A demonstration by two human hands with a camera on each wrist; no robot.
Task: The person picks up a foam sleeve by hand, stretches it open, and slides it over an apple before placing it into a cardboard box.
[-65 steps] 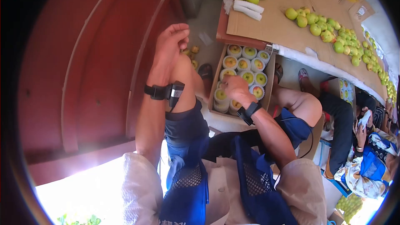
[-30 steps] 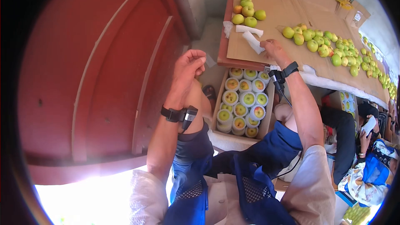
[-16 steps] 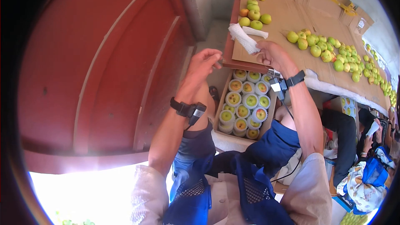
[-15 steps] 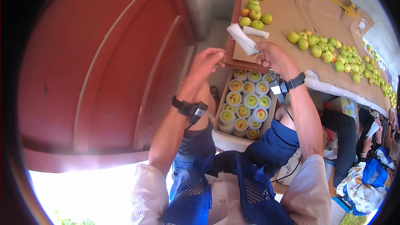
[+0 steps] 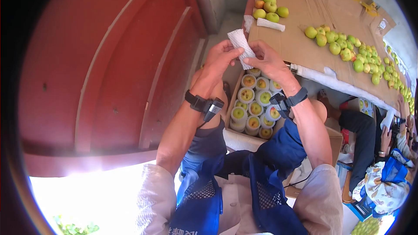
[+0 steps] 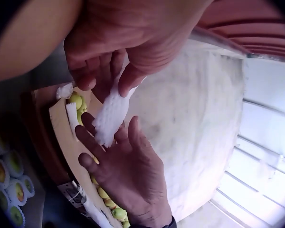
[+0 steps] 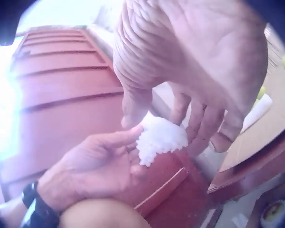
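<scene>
A red panel (image 5: pixel 109 82) fills the whole left side, and a cardboard-topped table (image 5: pixel 322 4) runs from the middle off to the far right. Over on the right I can see part of another person (image 5: pixel 385 182). A long row of loose apples (image 5: pixel 346 54) trails along the table towards that side. Below its near edge, towards the left, there's a box (image 5: pixel 244 141) holding netted apples (image 5: pixel 246 95). Above its far end two hands meet: the left hand (image 5: pixel 220 58) pinches a white net (image 5: pixel 239 43) from the left, thumb on top, while the right hand (image 5: pixel 270 62) grasps its near end between thumb and bent fingers; how tightly, I can't tell. The net is up in the air, tilted, just beside the table's left corner. On the cardboard lies a second net (image 5: pixel 271 25), near a few apples (image 5: pixel 270 7).
</scene>
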